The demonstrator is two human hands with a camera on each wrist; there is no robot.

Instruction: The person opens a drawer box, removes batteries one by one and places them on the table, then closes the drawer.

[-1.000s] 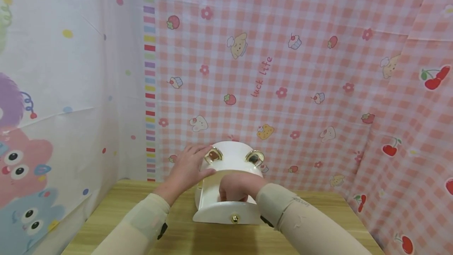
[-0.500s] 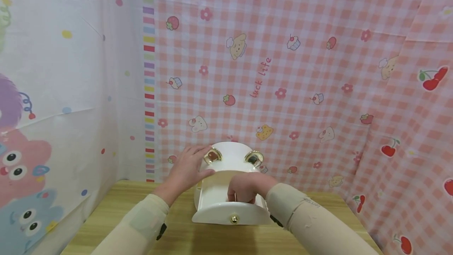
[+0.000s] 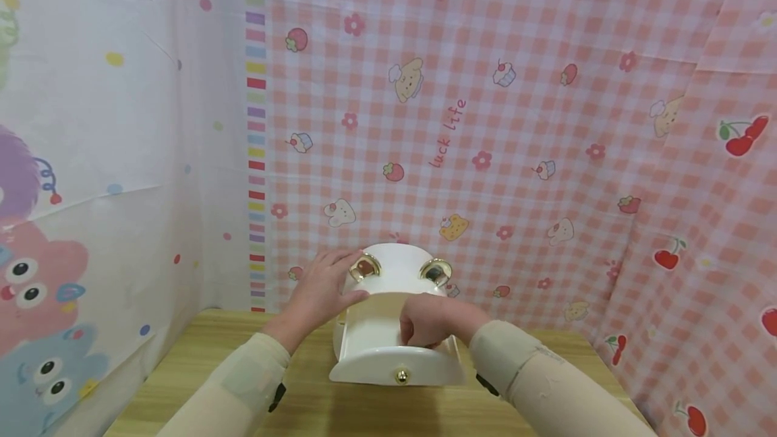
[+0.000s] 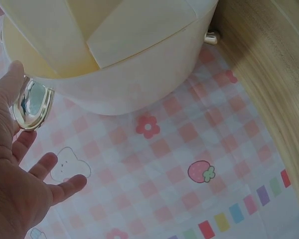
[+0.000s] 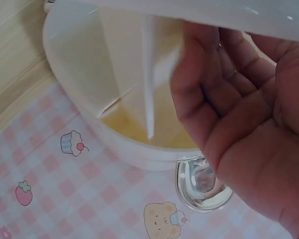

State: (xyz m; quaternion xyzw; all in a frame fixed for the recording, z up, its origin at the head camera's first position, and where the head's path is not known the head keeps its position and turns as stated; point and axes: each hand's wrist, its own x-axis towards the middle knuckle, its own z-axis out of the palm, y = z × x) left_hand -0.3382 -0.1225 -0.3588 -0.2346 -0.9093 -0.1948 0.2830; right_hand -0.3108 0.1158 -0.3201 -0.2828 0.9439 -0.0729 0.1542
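A glossy white rounded box [image 3: 397,265] with two gold-rimmed, ear-like fittings stands on the table, its drawer [image 3: 364,364] pulled out toward me. A gold knob [image 3: 402,376] sits on the drawer front. My left hand [image 3: 324,282] touches the left gold-rimmed fitting [image 4: 34,103], thumb and forefinger on either side of it and the other fingers spread. Inside the drawer, near its right side, is my right hand [image 3: 427,322] with bent fingers [image 5: 194,89]. The drawer front hides its fingertips, and I cannot tell whether they hold something.
The box stands on a wood-grain table [image 3: 285,396]. Behind it hangs a pink checked cloth [image 3: 522,208] with cartoon prints, which continues down the right side. A white cartoon curtain [image 3: 139,154] borders the left. Another gold-rimmed fitting [image 3: 436,274] projects at the box's right.
My right hand has moved to the right inside the drawer, baring more of the drawer's floor. The left hand stays on the gold-rimmed fitting, and the box has not moved.
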